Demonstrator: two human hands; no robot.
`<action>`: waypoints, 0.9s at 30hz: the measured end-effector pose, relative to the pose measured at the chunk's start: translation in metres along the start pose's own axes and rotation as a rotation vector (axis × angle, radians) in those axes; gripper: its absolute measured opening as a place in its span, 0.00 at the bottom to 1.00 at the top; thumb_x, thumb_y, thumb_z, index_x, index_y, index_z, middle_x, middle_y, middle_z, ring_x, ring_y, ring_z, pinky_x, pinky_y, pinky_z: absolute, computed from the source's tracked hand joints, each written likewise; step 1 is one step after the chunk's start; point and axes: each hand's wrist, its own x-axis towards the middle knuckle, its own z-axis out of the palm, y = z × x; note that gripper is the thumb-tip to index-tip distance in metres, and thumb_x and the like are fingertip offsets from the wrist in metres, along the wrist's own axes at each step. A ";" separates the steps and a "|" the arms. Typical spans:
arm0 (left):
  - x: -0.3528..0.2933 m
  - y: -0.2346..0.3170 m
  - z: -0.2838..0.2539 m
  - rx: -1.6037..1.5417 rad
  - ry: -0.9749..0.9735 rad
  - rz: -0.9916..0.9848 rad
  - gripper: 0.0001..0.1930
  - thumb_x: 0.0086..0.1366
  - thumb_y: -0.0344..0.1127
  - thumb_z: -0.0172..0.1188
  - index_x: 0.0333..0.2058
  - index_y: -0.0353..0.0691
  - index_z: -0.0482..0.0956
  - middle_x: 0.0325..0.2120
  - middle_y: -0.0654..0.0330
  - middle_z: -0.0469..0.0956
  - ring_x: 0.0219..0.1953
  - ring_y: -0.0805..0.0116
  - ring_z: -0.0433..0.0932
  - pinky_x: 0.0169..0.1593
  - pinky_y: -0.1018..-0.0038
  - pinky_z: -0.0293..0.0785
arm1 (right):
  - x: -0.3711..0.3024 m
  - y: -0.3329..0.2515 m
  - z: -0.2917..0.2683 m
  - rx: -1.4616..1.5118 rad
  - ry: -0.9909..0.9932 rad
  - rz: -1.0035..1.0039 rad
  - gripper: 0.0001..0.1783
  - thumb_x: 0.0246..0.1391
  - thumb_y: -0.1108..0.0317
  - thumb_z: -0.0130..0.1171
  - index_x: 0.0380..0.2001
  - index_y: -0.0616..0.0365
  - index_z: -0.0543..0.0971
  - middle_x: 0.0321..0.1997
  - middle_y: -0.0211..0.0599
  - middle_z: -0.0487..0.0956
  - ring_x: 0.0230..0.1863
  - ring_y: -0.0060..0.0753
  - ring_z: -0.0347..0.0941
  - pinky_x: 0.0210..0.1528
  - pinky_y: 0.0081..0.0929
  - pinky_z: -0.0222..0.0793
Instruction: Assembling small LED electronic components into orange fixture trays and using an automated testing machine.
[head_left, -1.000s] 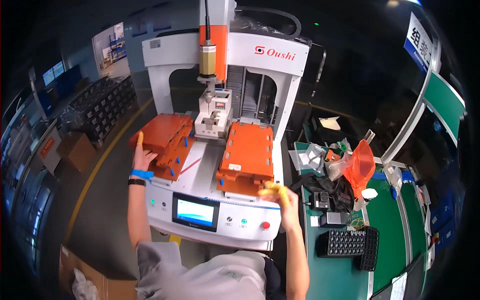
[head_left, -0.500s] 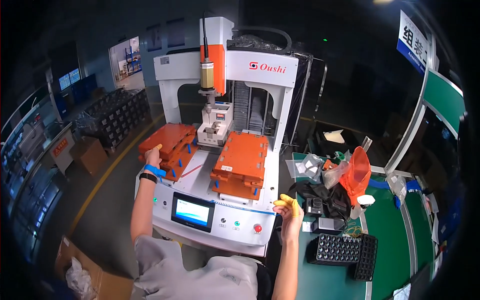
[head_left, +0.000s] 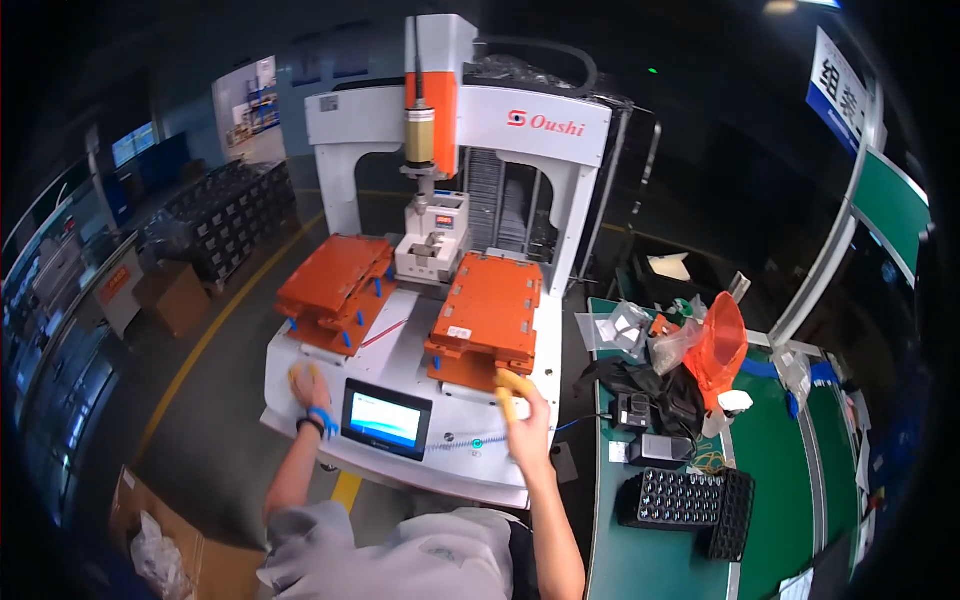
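Observation:
My left hand (head_left: 308,390), wearing a blue strap and a black band at the wrist, rests on the left front of the white machine's panel (head_left: 345,462). Yellow covers show on its fingertips, and it holds nothing I can see. Just above the panel, by the front edge of the right orange fixture (head_left: 487,305), is my right hand (head_left: 526,420). Its yellow-covered fingers are apart, with nothing between them. The left orange fixture (head_left: 335,275), on blue pegs, stands beyond my left hand. Between my hands lies a lit touchscreen (head_left: 383,418).
A vertical screwdriver spindle (head_left: 420,140) hangs over a small white screw feeder (head_left: 435,240). A coiled blue cord (head_left: 460,442) crosses the panel. On the green bench (head_left: 650,560) at right are black trays (head_left: 680,498), an orange bag (head_left: 718,345) and black boxes (head_left: 660,450).
My left hand has left the left orange fixture and come down to the panel. My right hand has moved left, from the machine's right edge to the front of the right fixture.

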 end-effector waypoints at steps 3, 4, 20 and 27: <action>-0.096 0.019 -0.022 -0.034 -0.307 0.055 0.28 0.75 0.40 0.47 0.66 0.24 0.62 0.70 0.33 0.54 0.75 0.41 0.48 0.77 0.58 0.44 | 0.028 0.002 0.011 -0.656 -0.072 -0.353 0.29 0.54 0.72 0.65 0.60 0.61 0.74 0.63 0.46 0.75 0.68 0.48 0.67 0.74 0.51 0.54; -0.103 0.022 -0.032 -0.040 -0.332 0.051 0.29 0.75 0.38 0.47 0.68 0.25 0.58 0.71 0.34 0.52 0.75 0.42 0.49 0.77 0.58 0.43 | 0.037 0.008 0.019 -0.753 -0.112 -0.344 0.34 0.51 0.73 0.64 0.63 0.65 0.70 0.66 0.49 0.71 0.72 0.51 0.61 0.77 0.59 0.42; -0.094 0.061 -0.082 -0.013 -0.487 0.033 0.29 0.73 0.30 0.50 0.69 0.29 0.57 0.71 0.39 0.54 0.74 0.42 0.53 0.75 0.60 0.51 | 0.127 0.042 0.024 -1.327 -0.503 -0.385 0.39 0.46 0.58 0.69 0.62 0.65 0.73 0.64 0.52 0.74 0.70 0.49 0.65 0.78 0.48 0.48; -0.128 0.224 -0.068 -0.508 -0.391 0.372 0.22 0.69 0.32 0.55 0.59 0.32 0.70 0.57 0.42 0.70 0.60 0.44 0.65 0.66 0.51 0.56 | 0.162 -0.021 0.010 -1.336 -0.513 -0.569 0.25 0.43 0.65 0.64 0.46 0.66 0.80 0.39 0.46 0.82 0.48 0.41 0.81 0.81 0.47 0.36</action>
